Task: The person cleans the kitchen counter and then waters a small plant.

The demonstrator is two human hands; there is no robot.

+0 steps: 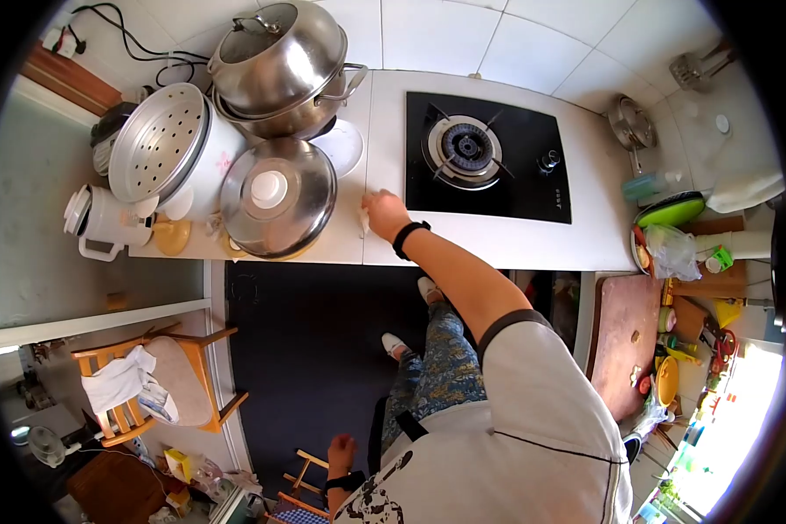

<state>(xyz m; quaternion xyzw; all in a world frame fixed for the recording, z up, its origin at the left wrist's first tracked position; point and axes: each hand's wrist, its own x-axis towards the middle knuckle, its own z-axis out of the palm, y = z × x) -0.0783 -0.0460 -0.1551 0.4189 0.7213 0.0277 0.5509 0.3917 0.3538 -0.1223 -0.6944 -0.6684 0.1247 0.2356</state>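
Note:
My right hand (385, 215) reaches over the white countertop (517, 245), its fingers pressing a small white wad (365, 217), perhaps a cloth or tissue, onto the surface beside a seam. Just right of it is a black glass gas hob (419, 183) with one burner (468, 147) and a control knob (549, 161). To the left rests a steel lid (242, 196) with a white knob. My left hand (342, 452) hangs low by my body with curled fingers; nothing shows in it, but it is too small to tell how far it is closed.
A domed-lid steel wok (281, 72), a perforated steamer (160, 144), a white plate (344, 147) and a white jug (111, 219) crowd the left counter. On the right lie a brown board (625, 340) and a green-rimmed pan (671, 213). A wooden chair (183, 380) stands behind left.

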